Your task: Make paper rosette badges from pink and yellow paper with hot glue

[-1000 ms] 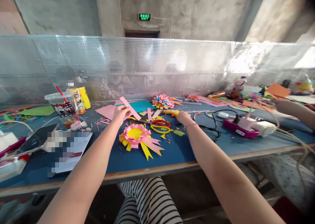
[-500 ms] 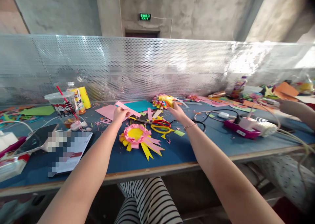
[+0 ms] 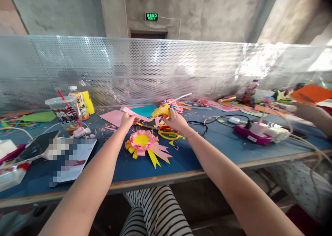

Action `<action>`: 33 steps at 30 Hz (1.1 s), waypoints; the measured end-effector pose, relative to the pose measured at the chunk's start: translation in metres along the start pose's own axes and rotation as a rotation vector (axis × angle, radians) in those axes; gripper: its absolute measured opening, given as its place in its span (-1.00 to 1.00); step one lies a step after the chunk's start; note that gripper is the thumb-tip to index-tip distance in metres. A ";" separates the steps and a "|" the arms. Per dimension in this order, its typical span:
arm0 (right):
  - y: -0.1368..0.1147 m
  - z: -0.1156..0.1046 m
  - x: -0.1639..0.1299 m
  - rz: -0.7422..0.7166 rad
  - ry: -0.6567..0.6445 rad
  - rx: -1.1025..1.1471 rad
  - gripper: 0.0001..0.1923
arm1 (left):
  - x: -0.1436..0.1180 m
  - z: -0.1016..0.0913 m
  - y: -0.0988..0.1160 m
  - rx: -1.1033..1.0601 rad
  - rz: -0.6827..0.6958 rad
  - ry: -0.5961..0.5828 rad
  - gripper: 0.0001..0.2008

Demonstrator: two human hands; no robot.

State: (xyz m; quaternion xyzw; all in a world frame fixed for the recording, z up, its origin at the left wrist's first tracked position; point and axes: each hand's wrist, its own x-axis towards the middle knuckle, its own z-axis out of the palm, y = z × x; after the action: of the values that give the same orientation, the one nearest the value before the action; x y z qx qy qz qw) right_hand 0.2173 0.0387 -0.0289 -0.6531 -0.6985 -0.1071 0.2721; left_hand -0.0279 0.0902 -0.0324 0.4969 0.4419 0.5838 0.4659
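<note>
The yellow glue gun (image 3: 161,111) is in the person's right hand (image 3: 176,121), with the fingers closed around its body. It is lifted a little above the blue table (image 3: 207,153). Its nozzle points to the left and down, toward the pink paper strip (image 3: 135,113), and a pale glue stick comes out of its back end, rising to the right. A black cable (image 3: 199,123) lies on the table just beside this hand.

The left hand (image 3: 127,120) pinches the near end of the pink paper strip between thumb and fingers. The strip is long and narrow, and it lies over a pink sheet (image 3: 114,117) and a teal sheet (image 3: 146,110). The nozzle is near the strip, but whether it touches the paper cannot be told.

Just in front of both hands rests a paper rosette (image 3: 144,141), pink with a yellow centre and yellow and pink ribbons. Scissors (image 3: 168,134) with red and yellow handles lie between the rosette and the right hand. To the left stand a plastic cup (image 3: 63,111) with a red straw. Far right, a pink power strip (image 3: 250,134) sits on the table, and another person's hand (image 3: 311,115) is at the edge.
</note>
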 end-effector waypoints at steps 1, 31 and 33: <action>0.001 0.000 0.000 0.013 0.001 0.003 -0.34 | 0.000 0.000 0.000 0.002 0.002 0.000 -0.91; 0.002 -0.005 0.001 -0.131 -0.025 -0.072 -0.54 | 0.002 0.001 -0.001 -0.036 -0.038 0.025 -0.86; 0.003 -0.005 0.000 -0.142 -0.018 -0.073 -0.53 | 0.002 0.001 -0.002 -0.043 -0.039 0.023 -0.86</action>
State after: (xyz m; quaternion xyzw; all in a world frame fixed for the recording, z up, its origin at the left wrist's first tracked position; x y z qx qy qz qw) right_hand 0.2211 0.0368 -0.0249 -0.6123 -0.7413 -0.1455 0.2334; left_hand -0.0266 0.0928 -0.0335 0.4713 0.4442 0.5896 0.4827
